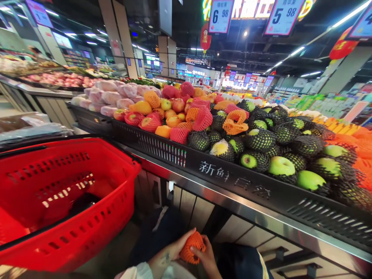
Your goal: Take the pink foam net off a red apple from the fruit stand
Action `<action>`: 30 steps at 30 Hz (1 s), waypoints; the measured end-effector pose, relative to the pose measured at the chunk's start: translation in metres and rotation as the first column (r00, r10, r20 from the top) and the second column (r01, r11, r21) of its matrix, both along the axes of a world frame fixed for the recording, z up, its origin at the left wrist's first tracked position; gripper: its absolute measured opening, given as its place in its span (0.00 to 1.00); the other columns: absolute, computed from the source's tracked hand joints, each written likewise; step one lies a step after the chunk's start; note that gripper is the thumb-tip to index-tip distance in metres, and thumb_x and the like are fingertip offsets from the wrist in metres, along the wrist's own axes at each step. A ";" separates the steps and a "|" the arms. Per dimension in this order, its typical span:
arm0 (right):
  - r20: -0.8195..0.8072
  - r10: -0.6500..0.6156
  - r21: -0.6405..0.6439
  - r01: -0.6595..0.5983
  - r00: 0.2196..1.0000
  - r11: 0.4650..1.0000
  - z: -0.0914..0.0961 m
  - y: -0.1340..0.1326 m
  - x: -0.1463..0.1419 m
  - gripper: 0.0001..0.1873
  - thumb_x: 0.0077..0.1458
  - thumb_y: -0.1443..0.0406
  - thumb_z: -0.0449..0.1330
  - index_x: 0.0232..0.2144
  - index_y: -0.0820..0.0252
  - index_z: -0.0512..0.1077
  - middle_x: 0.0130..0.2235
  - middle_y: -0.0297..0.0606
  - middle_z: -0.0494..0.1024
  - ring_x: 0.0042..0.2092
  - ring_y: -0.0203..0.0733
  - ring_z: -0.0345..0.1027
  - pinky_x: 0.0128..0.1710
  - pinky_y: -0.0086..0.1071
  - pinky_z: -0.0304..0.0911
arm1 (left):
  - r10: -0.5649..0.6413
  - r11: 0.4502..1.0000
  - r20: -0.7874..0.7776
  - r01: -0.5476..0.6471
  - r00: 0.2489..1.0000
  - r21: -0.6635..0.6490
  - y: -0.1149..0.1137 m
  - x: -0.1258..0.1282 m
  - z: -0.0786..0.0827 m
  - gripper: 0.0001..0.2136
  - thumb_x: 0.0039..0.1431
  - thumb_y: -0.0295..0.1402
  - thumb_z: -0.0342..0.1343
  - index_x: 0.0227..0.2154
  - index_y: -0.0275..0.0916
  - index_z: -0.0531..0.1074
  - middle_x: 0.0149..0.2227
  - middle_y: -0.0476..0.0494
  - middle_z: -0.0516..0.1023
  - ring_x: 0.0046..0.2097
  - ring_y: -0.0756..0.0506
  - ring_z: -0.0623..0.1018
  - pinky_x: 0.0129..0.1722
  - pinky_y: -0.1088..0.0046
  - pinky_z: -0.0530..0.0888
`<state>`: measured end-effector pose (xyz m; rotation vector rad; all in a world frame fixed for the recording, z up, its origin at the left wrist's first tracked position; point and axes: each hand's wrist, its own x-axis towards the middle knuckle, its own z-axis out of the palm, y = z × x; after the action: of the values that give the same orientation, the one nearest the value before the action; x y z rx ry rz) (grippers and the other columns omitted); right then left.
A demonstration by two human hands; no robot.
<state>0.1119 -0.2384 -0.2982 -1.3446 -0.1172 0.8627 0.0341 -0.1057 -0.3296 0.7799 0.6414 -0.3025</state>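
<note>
Low in the picture my left hand [171, 252] and my right hand [207, 256] together grip an orange foam net sleeve [192, 248], fingers curled around it from both sides. What is inside the sleeve is hidden. Both hands are held below the front edge of a black fruit display bin [232, 174]. A red plastic shopping basket [66, 201] hangs to the left of my hands.
The bin holds green apples in black nets [280, 164], red and yellow apples in red and orange nets [177, 112], and pale wrapped fruit [110, 97] further left. Price signs [220, 15] hang overhead. Another produce counter [43, 91] stands at far left.
</note>
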 end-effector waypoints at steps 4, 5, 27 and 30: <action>0.067 -0.082 -0.083 0.088 0.994 0.993 -0.008 0.000 0.001 0.46 0.20 0.44 0.85 0.38 0.62 0.75 0.37 0.49 0.85 0.39 0.51 0.79 0.45 0.44 0.76 | 0.347 0.865 -0.020 -0.312 0.938 0.393 0.010 0.006 -0.006 0.37 0.40 0.73 0.67 0.32 0.40 0.80 0.39 0.36 0.81 0.52 0.31 0.82 0.58 0.56 0.77; 0.079 -0.098 -0.108 0.106 0.992 0.988 -0.006 0.001 0.001 0.46 0.19 0.43 0.85 0.37 0.63 0.76 0.37 0.49 0.85 0.39 0.51 0.79 0.45 0.44 0.76 | 0.442 0.803 0.011 -0.401 0.897 0.440 0.015 0.006 -0.004 0.34 0.38 0.68 0.71 0.31 0.40 0.78 0.39 0.38 0.80 0.52 0.31 0.81 0.59 0.56 0.75; -0.375 -0.262 -0.005 0.280 0.889 0.960 -0.022 -0.001 0.011 0.46 0.17 0.38 0.85 0.35 0.61 0.86 0.38 0.45 0.90 0.38 0.48 0.84 0.42 0.38 0.78 | 0.155 0.959 0.222 -0.201 0.963 0.202 0.011 0.005 0.009 0.39 0.28 0.41 0.81 0.52 0.46 0.84 0.58 0.37 0.84 0.66 0.27 0.77 0.71 0.49 0.67; -0.374 -0.196 -0.001 0.211 0.907 0.978 -0.023 0.000 0.009 0.45 0.15 0.32 0.82 0.30 0.57 0.86 0.44 0.49 0.90 0.45 0.55 0.86 0.52 0.43 0.80 | 0.105 0.948 0.213 -0.162 0.971 0.272 0.007 0.000 0.010 0.45 0.22 0.30 0.79 0.55 0.46 0.82 0.63 0.36 0.81 0.74 0.24 0.71 0.77 0.51 0.61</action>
<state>0.1214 -0.2384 -0.3216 -1.1113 0.2975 0.9169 0.0344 -0.0989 -0.3198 1.0265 0.5547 -0.0038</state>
